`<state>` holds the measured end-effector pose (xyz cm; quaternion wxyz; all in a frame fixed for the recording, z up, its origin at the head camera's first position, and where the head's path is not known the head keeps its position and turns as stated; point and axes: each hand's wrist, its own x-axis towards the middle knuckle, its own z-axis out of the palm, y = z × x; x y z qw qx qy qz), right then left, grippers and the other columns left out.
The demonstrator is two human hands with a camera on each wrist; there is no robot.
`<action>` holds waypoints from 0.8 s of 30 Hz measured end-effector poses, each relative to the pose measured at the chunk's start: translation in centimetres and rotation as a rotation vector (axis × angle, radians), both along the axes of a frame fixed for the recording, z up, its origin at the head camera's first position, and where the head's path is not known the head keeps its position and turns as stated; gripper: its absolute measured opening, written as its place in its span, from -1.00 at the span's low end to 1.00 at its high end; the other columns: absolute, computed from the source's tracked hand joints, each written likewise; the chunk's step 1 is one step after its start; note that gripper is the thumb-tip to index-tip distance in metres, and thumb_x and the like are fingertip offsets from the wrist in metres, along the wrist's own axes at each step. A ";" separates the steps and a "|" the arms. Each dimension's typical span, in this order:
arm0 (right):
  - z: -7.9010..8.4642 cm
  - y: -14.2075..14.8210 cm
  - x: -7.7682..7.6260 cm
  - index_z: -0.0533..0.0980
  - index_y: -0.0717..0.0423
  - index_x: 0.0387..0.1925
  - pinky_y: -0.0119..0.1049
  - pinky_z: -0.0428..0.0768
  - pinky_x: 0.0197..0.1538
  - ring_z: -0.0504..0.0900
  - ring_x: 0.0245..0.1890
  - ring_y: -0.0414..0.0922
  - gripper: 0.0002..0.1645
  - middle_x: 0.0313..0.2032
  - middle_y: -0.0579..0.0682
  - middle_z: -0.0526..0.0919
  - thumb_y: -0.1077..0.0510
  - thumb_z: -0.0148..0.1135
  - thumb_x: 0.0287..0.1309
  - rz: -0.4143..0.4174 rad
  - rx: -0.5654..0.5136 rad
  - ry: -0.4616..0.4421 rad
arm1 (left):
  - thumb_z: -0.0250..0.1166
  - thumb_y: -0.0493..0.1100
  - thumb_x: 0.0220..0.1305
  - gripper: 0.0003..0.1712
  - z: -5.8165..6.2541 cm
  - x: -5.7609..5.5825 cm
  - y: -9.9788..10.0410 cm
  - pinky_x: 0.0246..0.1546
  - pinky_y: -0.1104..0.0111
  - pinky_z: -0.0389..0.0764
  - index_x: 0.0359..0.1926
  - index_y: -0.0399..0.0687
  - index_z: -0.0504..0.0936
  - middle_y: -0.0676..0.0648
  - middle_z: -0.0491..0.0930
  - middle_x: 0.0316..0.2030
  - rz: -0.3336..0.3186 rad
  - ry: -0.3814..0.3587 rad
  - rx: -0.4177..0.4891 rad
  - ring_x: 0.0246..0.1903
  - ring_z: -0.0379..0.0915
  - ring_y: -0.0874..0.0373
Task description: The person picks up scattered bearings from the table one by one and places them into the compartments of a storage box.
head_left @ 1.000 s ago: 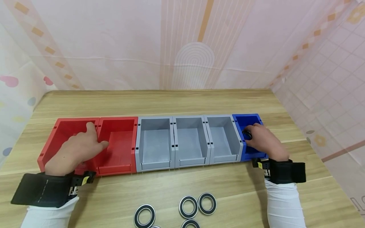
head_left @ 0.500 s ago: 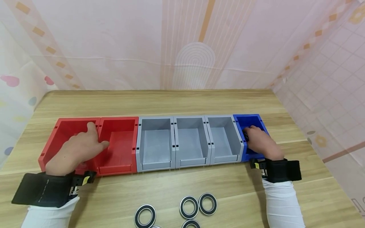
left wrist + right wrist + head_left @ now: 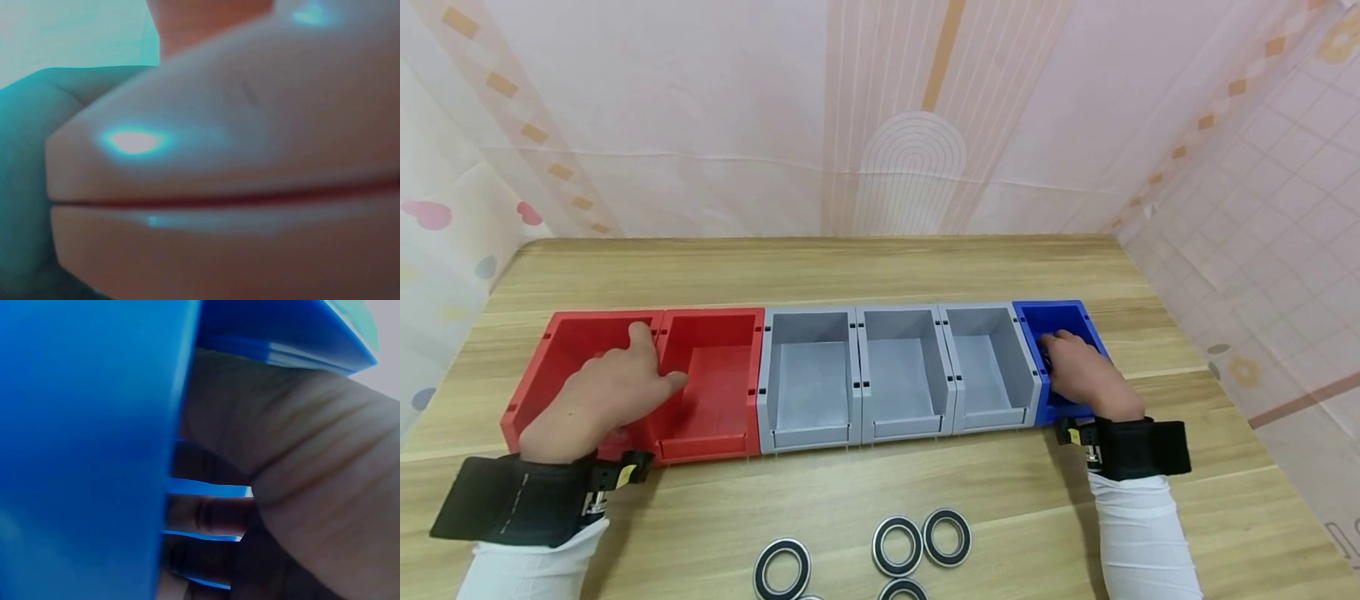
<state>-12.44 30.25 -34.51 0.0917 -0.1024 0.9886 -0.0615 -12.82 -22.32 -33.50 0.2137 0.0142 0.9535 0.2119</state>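
My right hand (image 3: 1084,377) reaches down into the blue bin (image 3: 1051,315) at the right end of the row. A dark bearing (image 3: 1046,358) shows partly at its fingertips, which hold it; the rest is hidden by the hand. The right wrist view shows the blue wall (image 3: 87,450) covering part of the fingers (image 3: 215,514). My left hand (image 3: 606,392) rests over the divider between the left red bin (image 3: 587,329) and the second red bin (image 3: 718,392). Its index finger points away and its thumb is spread over the second bin; the other fingers are hidden.
Between the red and blue bins stand a grey bin (image 3: 808,383), another grey bin (image 3: 904,371) and a third grey bin (image 3: 987,367). Several bearings lie near the table's front, among them one bearing (image 3: 765,570) and two touching, a bearing (image 3: 880,547) and a bearing (image 3: 930,537).
My right hand has moved slightly left and deeper into the blue bin with the bearing, then stayed nearly still. My left hand holds its place.
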 end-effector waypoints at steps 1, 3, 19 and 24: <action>0.1 0.0 0.0 0.41 0.51 0.03 0.13 0.47 -0.04 0.50 -0.13 0.22 -0.57 -0.18 0.35 0.52 0.38 0.15 0.11 -0.001 -0.004 0.000 | 0.33 -0.02 0.11 -0.13 0.0 0.0 0.0 -0.64 0.28 0.54 0.07 -0.51 -0.03 -0.16 0.46 -0.54 0.000 0.001 0.000 -0.63 0.43 0.02; 0.1 0.0 0.0 0.41 0.51 0.03 0.13 0.47 -0.03 0.50 -0.12 0.22 -0.58 -0.18 0.35 0.51 0.38 0.14 0.12 0.000 -0.011 -0.002 | 0.32 -0.02 0.12 -0.13 0.1 -0.1 0.0 -0.63 0.28 0.53 0.07 -0.51 -0.03 -0.17 0.46 -0.54 0.001 0.000 -0.002 -0.63 0.43 0.02; 2.1 0.1 1.0 0.42 0.45 0.08 0.08 0.49 -0.03 0.49 -0.07 0.20 -0.49 -0.08 0.35 0.50 0.26 0.25 0.13 -0.004 -0.081 0.005 | 0.33 -0.02 0.11 -0.11 -0.1 0.1 0.0 -0.64 0.27 0.54 0.07 -0.52 -0.05 -0.17 0.45 -0.55 0.007 -0.006 0.004 -0.63 0.43 0.01; 2.9 0.3 1.5 0.42 0.43 0.09 0.10 0.48 -0.03 0.49 -0.07 0.21 -0.47 -0.05 0.37 0.49 0.21 0.27 0.13 0.000 -0.099 0.031 | 0.33 -0.02 0.11 -0.11 0.0 0.0 -0.1 -0.64 0.28 0.54 0.08 -0.52 -0.05 -0.16 0.45 -0.55 0.007 -0.001 0.002 -0.63 0.43 0.01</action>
